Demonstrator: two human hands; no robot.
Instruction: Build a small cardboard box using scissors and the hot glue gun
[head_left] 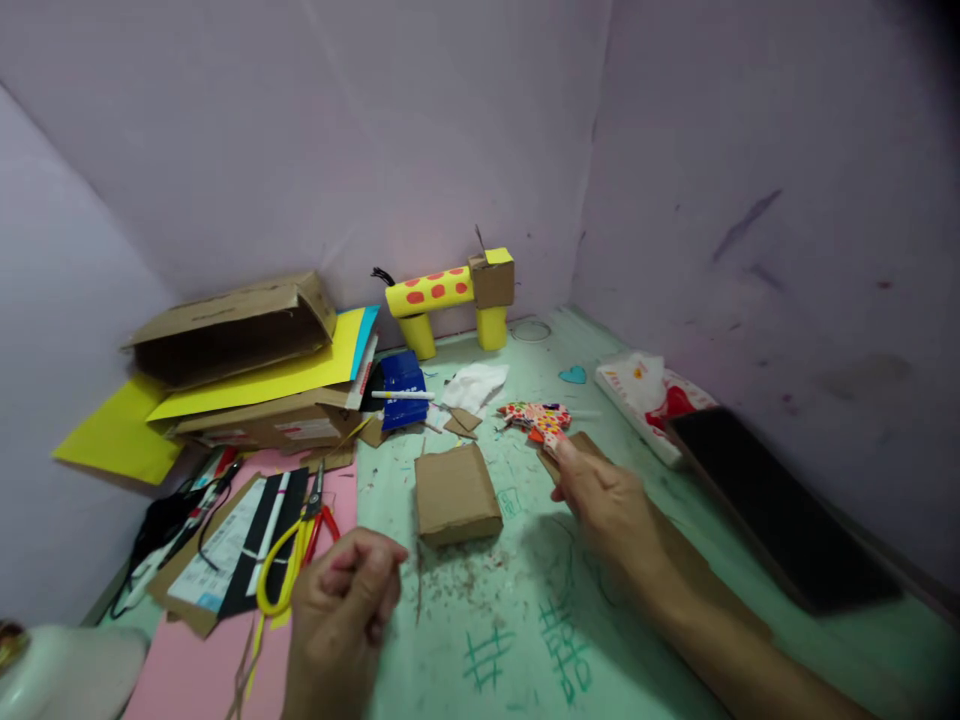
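Note:
My right hand [604, 500] reaches forward over the green table, its fingertips at a colourful spotted paper piece [537, 417] and the edge of a flat cardboard strip [675, 555] that lies under my forearm. Its fingers are drawn together at the piece. My left hand [341, 600] hovers near the front with fingers curled in a loose fist; nothing clearly shows in it. A small folded cardboard box [456, 493] lies between the two hands, with brown crumbs in front of it.
A yellow cardboard giraffe with red spots [450, 295] stands at the back wall. Cardboard boxes and yellow sheets [255, 375] pile up at left. Yellow and red scissors [296, 560] lie on a pink sheet. A tissue pack [649, 400] and a dark tablet [780, 510] sit at right.

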